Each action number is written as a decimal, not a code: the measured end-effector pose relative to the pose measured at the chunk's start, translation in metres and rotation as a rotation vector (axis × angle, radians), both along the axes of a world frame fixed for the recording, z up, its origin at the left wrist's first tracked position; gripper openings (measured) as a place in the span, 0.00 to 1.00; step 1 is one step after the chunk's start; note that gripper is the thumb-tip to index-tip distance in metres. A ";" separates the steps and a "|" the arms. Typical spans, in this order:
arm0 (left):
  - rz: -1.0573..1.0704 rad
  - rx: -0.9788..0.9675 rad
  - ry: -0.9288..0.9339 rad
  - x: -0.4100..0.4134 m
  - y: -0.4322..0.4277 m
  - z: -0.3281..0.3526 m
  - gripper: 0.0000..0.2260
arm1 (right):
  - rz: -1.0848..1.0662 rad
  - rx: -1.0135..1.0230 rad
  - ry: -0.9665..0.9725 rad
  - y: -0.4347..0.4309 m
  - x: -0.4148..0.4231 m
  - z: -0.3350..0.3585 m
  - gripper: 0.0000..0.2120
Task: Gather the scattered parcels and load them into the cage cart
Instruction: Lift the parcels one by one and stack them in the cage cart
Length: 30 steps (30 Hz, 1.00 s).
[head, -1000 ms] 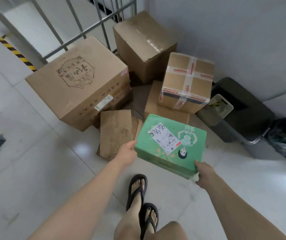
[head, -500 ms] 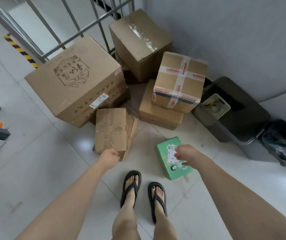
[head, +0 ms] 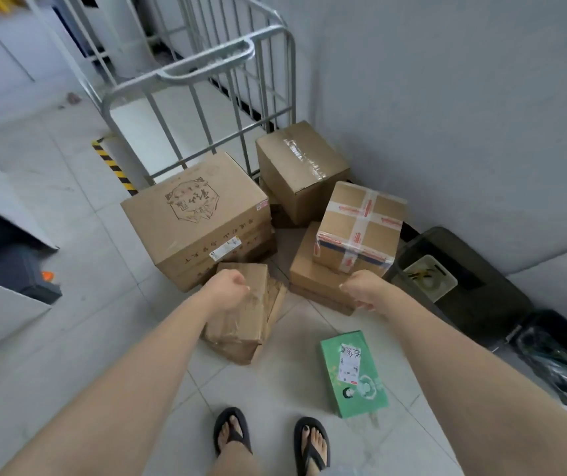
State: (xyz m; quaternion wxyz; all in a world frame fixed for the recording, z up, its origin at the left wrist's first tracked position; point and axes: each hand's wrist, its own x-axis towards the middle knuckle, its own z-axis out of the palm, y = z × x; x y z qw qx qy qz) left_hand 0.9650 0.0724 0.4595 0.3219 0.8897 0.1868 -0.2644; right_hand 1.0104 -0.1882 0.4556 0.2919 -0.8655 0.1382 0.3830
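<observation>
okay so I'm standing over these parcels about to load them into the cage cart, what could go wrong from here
1. The taped box sits on a flatter carton and overhangs it; pulling the lower one first could tip it.
2. The green box lies on the floor near your right foot in open sandals, a likely trip or toe-stub.
3. The crumpled parcel looks weakened and may sag or split when lifted.

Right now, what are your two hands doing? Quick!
Left hand: curled shut, holding nothing, above the crumpled brown parcel.
Right hand: curled shut, holding nothing.
</observation>
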 end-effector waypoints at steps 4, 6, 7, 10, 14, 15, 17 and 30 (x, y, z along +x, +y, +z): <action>0.040 0.013 -0.080 0.005 0.055 0.037 0.07 | 0.155 -0.006 -0.055 0.057 0.021 0.032 0.16; 0.082 0.010 -0.093 0.002 0.091 0.048 0.04 | 0.209 -0.012 -0.075 0.088 0.032 0.048 0.17; 0.103 0.016 -0.091 0.000 0.113 0.053 0.07 | 0.225 -0.010 -0.091 0.106 0.037 0.055 0.17; 0.171 0.012 -0.092 -0.002 0.185 0.062 0.13 | 0.219 -0.045 -0.140 0.162 0.055 0.067 0.17; 0.181 0.015 -0.091 -0.004 0.289 0.071 0.03 | 0.221 -0.083 -0.115 0.247 0.068 0.093 0.16; 0.182 0.023 -0.091 -0.004 0.313 0.073 0.04 | 0.242 -0.099 -0.128 0.269 0.073 0.092 0.15; 0.164 0.035 -0.080 0.001 0.354 0.075 0.03 | 0.307 -0.102 -0.176 0.312 0.087 0.082 0.13; -0.090 0.159 -0.076 0.181 0.444 0.040 0.17 | 0.093 -0.044 0.030 0.400 0.160 0.039 0.22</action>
